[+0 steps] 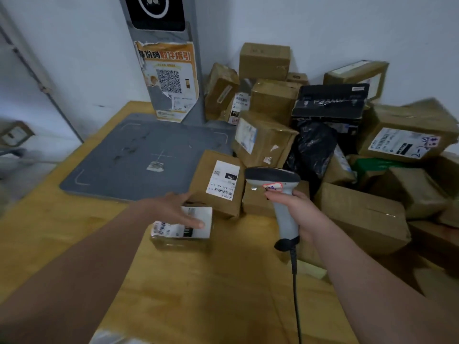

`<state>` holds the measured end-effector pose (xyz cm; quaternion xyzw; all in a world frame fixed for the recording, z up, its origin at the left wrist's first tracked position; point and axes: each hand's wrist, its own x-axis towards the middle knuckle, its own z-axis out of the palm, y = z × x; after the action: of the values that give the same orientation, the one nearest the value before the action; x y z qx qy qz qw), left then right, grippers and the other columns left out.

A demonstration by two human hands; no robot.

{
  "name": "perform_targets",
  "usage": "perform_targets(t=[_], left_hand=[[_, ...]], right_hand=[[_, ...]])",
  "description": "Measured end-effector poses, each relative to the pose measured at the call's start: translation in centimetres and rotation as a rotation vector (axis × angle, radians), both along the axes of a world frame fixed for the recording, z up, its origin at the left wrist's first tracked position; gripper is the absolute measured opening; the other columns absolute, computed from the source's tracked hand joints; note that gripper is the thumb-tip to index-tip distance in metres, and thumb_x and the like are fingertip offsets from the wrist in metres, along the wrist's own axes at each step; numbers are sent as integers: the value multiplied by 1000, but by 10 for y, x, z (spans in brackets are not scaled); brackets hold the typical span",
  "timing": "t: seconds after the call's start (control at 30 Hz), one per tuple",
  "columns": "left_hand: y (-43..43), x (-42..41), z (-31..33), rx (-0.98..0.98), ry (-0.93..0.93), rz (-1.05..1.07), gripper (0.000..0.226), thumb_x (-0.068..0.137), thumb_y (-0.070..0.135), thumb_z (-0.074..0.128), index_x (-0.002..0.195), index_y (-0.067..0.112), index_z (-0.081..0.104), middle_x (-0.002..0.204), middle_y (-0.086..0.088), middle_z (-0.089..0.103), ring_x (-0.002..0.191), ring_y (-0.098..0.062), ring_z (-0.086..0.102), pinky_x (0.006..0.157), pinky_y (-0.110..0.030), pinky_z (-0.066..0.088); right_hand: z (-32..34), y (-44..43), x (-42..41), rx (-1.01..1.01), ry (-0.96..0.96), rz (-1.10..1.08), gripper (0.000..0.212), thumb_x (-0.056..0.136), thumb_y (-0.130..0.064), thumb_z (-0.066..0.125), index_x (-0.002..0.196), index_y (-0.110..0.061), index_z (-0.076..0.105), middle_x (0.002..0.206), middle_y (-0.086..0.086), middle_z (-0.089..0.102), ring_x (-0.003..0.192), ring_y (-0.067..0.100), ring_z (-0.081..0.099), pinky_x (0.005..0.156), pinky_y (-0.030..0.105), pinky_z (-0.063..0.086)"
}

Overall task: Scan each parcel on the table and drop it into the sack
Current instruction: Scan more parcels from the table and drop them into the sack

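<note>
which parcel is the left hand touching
The small flat parcel lying label up in front of the pile; the left hand rests its fingers on it, the others go untouched.

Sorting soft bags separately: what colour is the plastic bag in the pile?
The bag is glossy black, clearest in the head view.

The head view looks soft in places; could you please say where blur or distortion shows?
Head view: motion blur smears the small brown cardboard parcel under the left hand and the frame's left edge; the grey handheld scanner in the right hand is sharper; wide-angle bending tilts the grey kiosk post; no glare.
</note>
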<state>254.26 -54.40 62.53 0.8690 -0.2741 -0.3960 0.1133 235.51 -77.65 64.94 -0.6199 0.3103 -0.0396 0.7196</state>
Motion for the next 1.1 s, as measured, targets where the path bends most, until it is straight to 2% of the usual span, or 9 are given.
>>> perform_targets(t=[0.1,0.23,0.37,0.43,0.53,0.8,0.9,1.03,1.1], left_hand=[[7,-25,-3,41,-33,-60,100,60,53,85,138,40,24,121,10,46,111,-15,47,88,-28,45],[15,-47,-22,41,-258,-71,126,46,48,87,148,35,15,133,-1,42,122,-26,41,98,-44,46],[14,-67,-31,-150,-210,185,96,49,43,87,129,30,35,117,4,49,110,-19,49,88,-36,52],[13,-78,-31,-229,-239,278,101,46,51,86,130,30,35,117,6,49,111,-19,48,91,-37,50],[10,-99,-32,-190,-313,244,112,51,54,86,143,30,27,126,2,36,122,-25,36,102,-40,39],[16,-135,-37,-242,-116,222,126,63,17,87,155,23,1,145,-2,19,129,-21,34,95,-25,45],[18,-143,-36,-358,-101,306,118,64,10,85,154,19,9,148,1,28,131,-18,37,87,-23,45],[19,-147,-33,-583,94,424,101,73,4,80,151,29,21,146,15,37,137,-18,35,103,-36,42],[17,-150,-33,-612,142,509,79,85,12,71,147,38,31,147,12,41,136,-20,36,99,-39,41]], right_hand=[[-3,10,-2,4,20,14,25,82,-27,74,104,-18,67,93,3,68,86,18,64,71,29,46],[-10,19,-5,17,43,29,35,78,-30,77,109,-17,67,97,5,69,89,21,64,71,31,46],[-12,21,-14,24,10,29,32,80,-29,76,108,-19,66,100,2,70,94,19,65,84,36,53],[-13,18,-19,21,-2,19,38,79,-31,76,113,-20,64,108,5,69,101,21,65,92,41,52],[-12,14,-27,70,-30,4,45,80,-30,75,120,-17,61,110,4,71,104,22,66,84,37,55],[-22,16,-52,107,27,78,49,79,-33,75,122,-15,61,116,6,68,106,27,65,82,40,54],[-25,22,-60,123,61,115,48,80,-32,74,122,-14,61,116,6,68,107,28,65,87,43,54],[-25,28,-69,163,55,137,42,83,-25,73,120,-9,62,115,11,68,106,32,66,76,39,58],[-24,30,-73,193,54,138,36,85,-23,71,117,-9,63,111,11,69,103,33,67,73,39,59]])
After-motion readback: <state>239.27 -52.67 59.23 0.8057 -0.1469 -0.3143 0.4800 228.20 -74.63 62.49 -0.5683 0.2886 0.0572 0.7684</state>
